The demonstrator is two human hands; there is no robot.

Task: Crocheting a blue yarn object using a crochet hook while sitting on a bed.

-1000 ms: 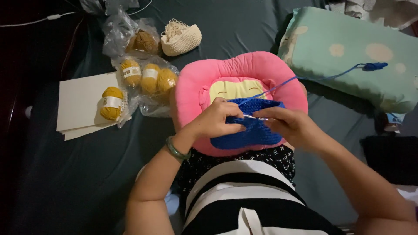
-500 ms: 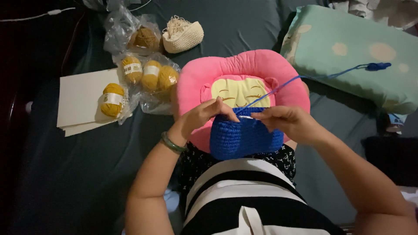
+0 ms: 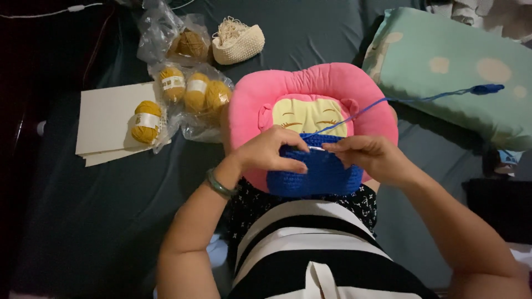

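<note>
A blue crocheted piece point(image 3: 317, 176) lies on a pink cushion point(image 3: 310, 88) with a yellow cartoon face, resting on my lap. My left hand point(image 3: 269, 152) pinches the top left edge of the blue piece; a green bangle sits on that wrist. My right hand point(image 3: 368, 156) holds a thin silver crochet hook point(image 3: 316, 148) at the piece's top edge. A blue yarn strand point(image 3: 388, 101) runs from the work up right to a small blue yarn end point(image 3: 486, 88) on a pale green pillow point(image 3: 454, 66).
Several mustard yarn balls in clear bags point(image 3: 191, 94) lie to the left on a dark sheet, one point(image 3: 145, 120) on cream paper sheets point(image 3: 108, 119). A cream crocheted basket point(image 3: 237, 41) sits at the top. A dark object point(image 3: 501, 202) lies at right.
The blue piece has been lowered and turned flat on the cushion. Both hands have shifted to its top edge, closer together around the hook.
</note>
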